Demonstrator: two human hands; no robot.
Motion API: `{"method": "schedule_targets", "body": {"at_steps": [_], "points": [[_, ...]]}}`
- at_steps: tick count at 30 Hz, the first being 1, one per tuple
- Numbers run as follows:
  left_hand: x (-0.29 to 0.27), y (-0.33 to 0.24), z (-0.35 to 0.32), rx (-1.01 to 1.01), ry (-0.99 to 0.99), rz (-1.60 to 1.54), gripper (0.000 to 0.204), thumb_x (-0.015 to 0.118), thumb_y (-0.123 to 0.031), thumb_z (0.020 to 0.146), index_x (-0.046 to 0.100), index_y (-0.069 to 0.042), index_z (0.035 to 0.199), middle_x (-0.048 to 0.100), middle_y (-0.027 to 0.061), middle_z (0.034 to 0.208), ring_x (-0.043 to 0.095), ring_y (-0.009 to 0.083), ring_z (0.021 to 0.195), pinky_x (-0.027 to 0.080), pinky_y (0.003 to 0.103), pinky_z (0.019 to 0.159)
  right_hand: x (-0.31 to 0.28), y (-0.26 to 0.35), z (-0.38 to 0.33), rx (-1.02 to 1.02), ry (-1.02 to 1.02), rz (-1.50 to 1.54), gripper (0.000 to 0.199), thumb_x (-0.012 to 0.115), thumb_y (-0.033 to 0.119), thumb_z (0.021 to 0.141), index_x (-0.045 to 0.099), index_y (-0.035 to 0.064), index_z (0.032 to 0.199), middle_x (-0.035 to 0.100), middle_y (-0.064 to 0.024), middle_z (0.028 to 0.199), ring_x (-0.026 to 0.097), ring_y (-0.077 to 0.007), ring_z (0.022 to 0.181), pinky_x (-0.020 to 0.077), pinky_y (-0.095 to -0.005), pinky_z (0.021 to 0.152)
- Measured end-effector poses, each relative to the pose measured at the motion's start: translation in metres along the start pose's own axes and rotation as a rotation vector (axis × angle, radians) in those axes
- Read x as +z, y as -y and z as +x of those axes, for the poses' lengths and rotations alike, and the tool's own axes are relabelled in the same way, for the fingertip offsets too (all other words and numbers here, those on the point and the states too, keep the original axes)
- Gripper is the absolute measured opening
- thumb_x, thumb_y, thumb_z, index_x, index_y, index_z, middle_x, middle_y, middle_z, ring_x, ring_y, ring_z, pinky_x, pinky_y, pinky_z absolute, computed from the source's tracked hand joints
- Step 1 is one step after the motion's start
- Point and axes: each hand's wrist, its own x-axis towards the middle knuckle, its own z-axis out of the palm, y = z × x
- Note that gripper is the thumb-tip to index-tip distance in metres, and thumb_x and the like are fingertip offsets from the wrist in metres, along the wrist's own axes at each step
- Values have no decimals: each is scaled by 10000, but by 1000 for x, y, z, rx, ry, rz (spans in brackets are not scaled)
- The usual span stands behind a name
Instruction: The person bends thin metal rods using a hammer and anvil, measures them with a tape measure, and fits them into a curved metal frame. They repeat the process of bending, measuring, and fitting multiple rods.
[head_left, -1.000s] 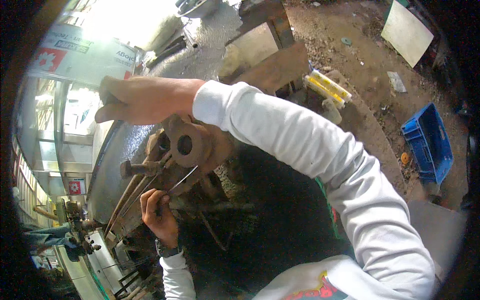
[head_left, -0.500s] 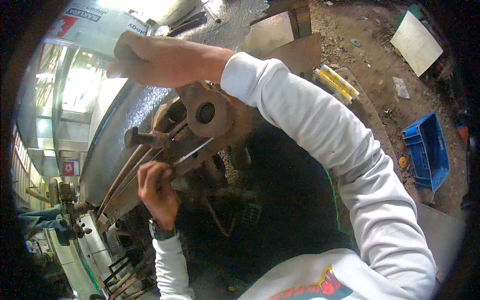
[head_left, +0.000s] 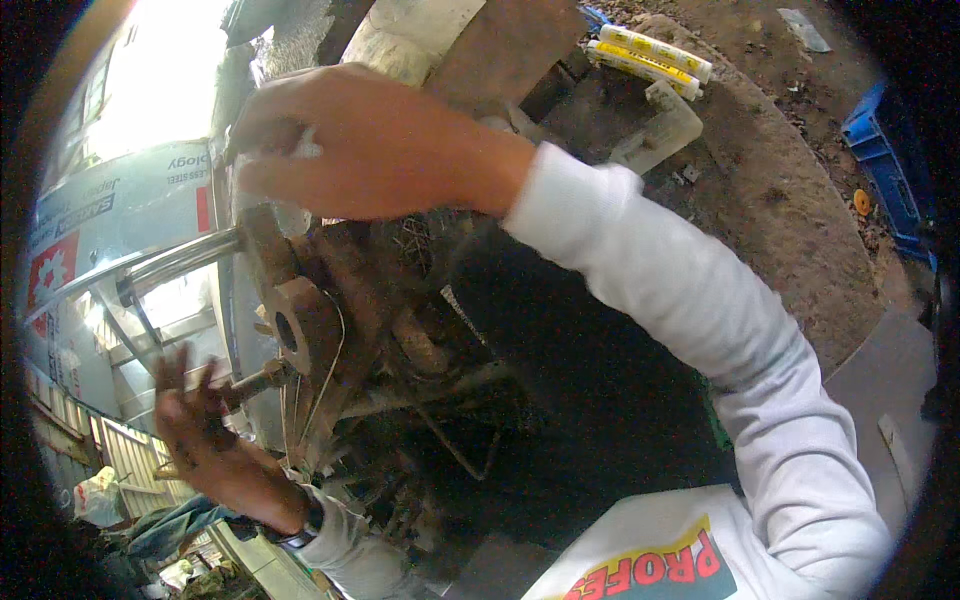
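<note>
My right hand [head_left: 375, 145] is curled at the top of a rusty metal machine, fingers bent around something I cannot make out; a small pale spot shows between them. Lower left, my left hand [head_left: 215, 440] has its fingers spread, slightly blurred, beside a rusty bolt [head_left: 258, 382] that sticks out of the machine. Between the hands sits a thick rusty ring [head_left: 298, 320] with a round hole. A shiny metal tube [head_left: 185, 258] reaches left from the machine below my right hand. Past the ring curves a thin wire-like strip [head_left: 340, 345].
Yellow-and-white cartridges [head_left: 650, 62] lie on the ground at the upper right, near a translucent plastic piece [head_left: 660, 130]. A blue crate [head_left: 890, 170] stands at the far right, an orange ring [head_left: 862, 203] beside it. Printed sheet panels [head_left: 120, 220] stand at the left.
The view has turned and come closer to the machine. My left hand has left the thin silvery strip and opened, shifting left beside the bolt. The shiny tube has come into view.
</note>
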Motion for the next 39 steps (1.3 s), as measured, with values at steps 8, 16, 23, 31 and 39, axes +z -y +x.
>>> {"method": "schedule_targets", "body": {"at_steps": [8, 16, 23, 31, 39], "points": [[50, -28, 111, 477, 292, 426, 178, 705, -136, 980, 784, -42, 1109, 739, 106, 1158, 686, 158, 1028, 544, 323, 853, -19, 66, -72, 43, 275, -65, 140, 694, 194, 803, 662, 63, 837, 654, -143, 703, 697, -366, 680, 553, -458, 608], [29, -12, 104, 464, 349, 620, 216, 689, -121, 984, 773, -47, 1168, 754, 130, 917, 699, 147, 857, 533, 315, 770, 38, 98, -60, -91, 823, -255, 190, 644, 179, 870, 688, 22, 967, 705, -89, 663, 732, -243, 630, 537, -359, 548], [45, -16, 94, 422, 276, 536, 196, 701, -191, 993, 757, -10, 1042, 712, 105, 880, 658, 163, 781, 495, 310, 723, 49, 105, -80, -116, 742, -400, 261, 617, 179, 895, 740, 19, 1063, 718, -55, 695, 714, -200, 618, 521, -349, 536], [52, -5, 95, 474, 259, 475, 184, 705, -205, 979, 755, -28, 995, 671, 132, 867, 662, 265, 769, 502, 347, 716, 33, 102, -76, -245, 855, -470, 414, 626, 178, 847, 709, -14, 1205, 690, -65, 655, 698, -184, 588, 524, -332, 521], [43, 30, 15, 479, -93, 70, 331, 774, -187, 929, 688, -63, 1224, 691, 113, 1196, 665, 294, 1040, 512, 367, 935, -11, 61, -64, 0, 354, -318, 301, 750, 108, 852, 691, 61, 1144, 669, -112, 854, 667, -282, 715, 540, -401, 635]]}}
